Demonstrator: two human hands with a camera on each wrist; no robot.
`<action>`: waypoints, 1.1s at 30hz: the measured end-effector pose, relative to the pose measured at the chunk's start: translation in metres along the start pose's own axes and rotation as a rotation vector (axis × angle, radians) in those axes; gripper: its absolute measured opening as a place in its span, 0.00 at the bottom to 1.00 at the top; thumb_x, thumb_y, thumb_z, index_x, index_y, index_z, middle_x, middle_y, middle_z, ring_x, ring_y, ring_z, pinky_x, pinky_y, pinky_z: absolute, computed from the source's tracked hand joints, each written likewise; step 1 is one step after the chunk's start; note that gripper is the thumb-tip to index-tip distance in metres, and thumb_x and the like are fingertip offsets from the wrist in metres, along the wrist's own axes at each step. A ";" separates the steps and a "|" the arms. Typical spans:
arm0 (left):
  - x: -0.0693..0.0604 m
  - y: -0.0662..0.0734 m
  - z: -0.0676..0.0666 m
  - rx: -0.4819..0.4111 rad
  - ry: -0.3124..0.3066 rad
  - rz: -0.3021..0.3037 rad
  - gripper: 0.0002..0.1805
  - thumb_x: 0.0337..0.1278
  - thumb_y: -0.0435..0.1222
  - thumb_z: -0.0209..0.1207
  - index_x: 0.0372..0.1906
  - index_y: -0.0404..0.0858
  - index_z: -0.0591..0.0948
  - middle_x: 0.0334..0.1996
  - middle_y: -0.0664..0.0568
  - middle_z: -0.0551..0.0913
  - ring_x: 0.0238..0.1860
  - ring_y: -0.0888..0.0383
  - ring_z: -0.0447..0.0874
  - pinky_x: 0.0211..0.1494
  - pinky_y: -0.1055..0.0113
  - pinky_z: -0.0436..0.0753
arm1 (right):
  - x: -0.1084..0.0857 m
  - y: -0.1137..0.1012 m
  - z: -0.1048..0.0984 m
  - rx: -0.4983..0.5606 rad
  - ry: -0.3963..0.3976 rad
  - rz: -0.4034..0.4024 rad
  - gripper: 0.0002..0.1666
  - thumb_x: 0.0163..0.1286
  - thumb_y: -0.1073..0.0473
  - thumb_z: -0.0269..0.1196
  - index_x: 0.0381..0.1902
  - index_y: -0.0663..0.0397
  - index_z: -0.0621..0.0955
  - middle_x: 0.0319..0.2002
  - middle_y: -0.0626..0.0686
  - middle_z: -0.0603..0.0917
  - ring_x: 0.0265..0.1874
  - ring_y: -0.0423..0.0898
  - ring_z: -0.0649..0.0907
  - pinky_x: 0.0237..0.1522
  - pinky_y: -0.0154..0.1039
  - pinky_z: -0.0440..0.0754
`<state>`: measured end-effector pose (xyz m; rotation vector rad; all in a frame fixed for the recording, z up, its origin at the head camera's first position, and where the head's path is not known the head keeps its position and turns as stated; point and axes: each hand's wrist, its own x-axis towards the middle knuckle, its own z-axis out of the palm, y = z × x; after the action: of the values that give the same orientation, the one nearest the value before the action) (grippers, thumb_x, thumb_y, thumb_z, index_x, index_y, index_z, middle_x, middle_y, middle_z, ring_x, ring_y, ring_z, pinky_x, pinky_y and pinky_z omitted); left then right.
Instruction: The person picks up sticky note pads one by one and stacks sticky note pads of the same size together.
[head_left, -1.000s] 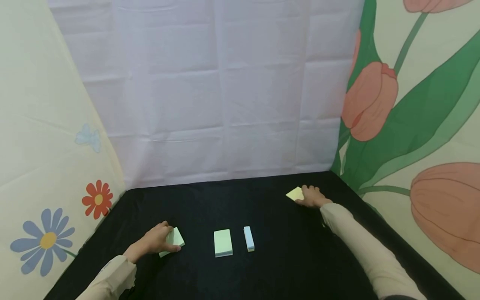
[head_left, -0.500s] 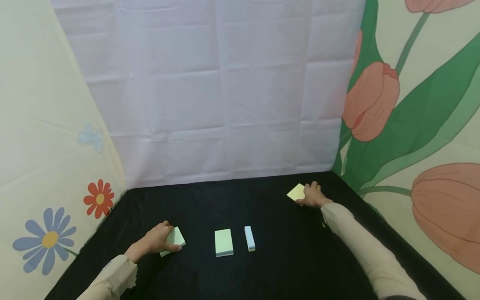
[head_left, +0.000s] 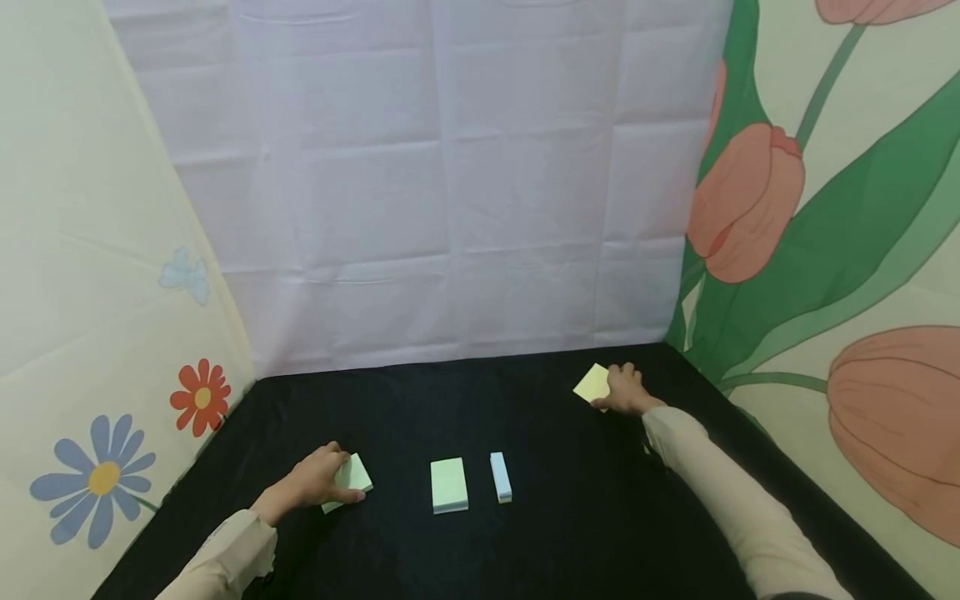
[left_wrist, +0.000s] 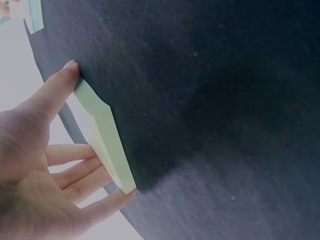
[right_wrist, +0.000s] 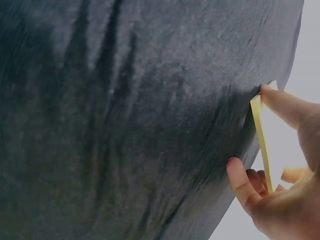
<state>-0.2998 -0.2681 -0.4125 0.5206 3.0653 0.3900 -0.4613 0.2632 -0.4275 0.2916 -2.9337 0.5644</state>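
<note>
At the left of the table, my left hand [head_left: 318,477] grips a pale green sticky note pad [head_left: 356,473] between thumb and fingers. The left wrist view shows the green pad's edge [left_wrist: 114,150], thumb at one end, fingertips at the other. Far to the right, my right hand [head_left: 626,389] holds a yellow sticky note pad [head_left: 592,382] by its edges. From the right wrist, the yellow pad [right_wrist: 262,140] appears as a thin strip, with the thumb at its upper end and the fingers below; part of its lower end is hidden by the hand.
Between the hands lie a stack [head_left: 448,482], green on top with a bluish lower edge, and a narrow light-blue block [head_left: 501,477], yellowish underneath. Black cloth [head_left: 450,408] covers the table. A white sheet [head_left: 450,208] hangs behind, with flowered sheets at both sides.
My right hand has shifted slightly up and away, and more of the yellow pad's top shows. The left hand keeps its hold on the green pad. The whole view has drifted a little.
</note>
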 end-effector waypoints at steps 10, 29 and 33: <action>-0.001 0.001 0.000 -0.024 0.015 -0.015 0.30 0.43 0.45 0.76 0.46 0.26 0.82 0.35 0.46 0.74 0.31 0.54 0.70 0.31 0.59 0.74 | 0.000 -0.002 -0.003 0.131 0.005 -0.012 0.28 0.69 0.59 0.58 0.48 0.84 0.66 0.46 0.82 0.65 0.42 0.73 0.74 0.45 0.63 0.73; 0.000 0.003 -0.001 -0.016 0.015 -0.008 0.31 0.43 0.45 0.76 0.46 0.25 0.82 0.36 0.45 0.75 0.31 0.54 0.70 0.32 0.59 0.75 | -0.002 -0.004 -0.009 0.228 0.059 0.024 0.22 0.75 0.67 0.38 0.56 0.79 0.71 0.43 0.72 0.74 0.33 0.58 0.77 0.33 0.50 0.79; 0.000 0.002 -0.001 -0.013 0.015 -0.009 0.31 0.43 0.45 0.76 0.46 0.25 0.82 0.36 0.45 0.75 0.31 0.54 0.70 0.32 0.59 0.75 | 0.000 -0.003 -0.006 0.295 0.040 0.067 0.23 0.76 0.66 0.38 0.58 0.78 0.70 0.38 0.69 0.75 0.26 0.54 0.78 0.23 0.41 0.82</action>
<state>-0.2992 -0.2665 -0.4109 0.5059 3.0764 0.4157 -0.4598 0.2626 -0.4205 0.2109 -2.8249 1.0030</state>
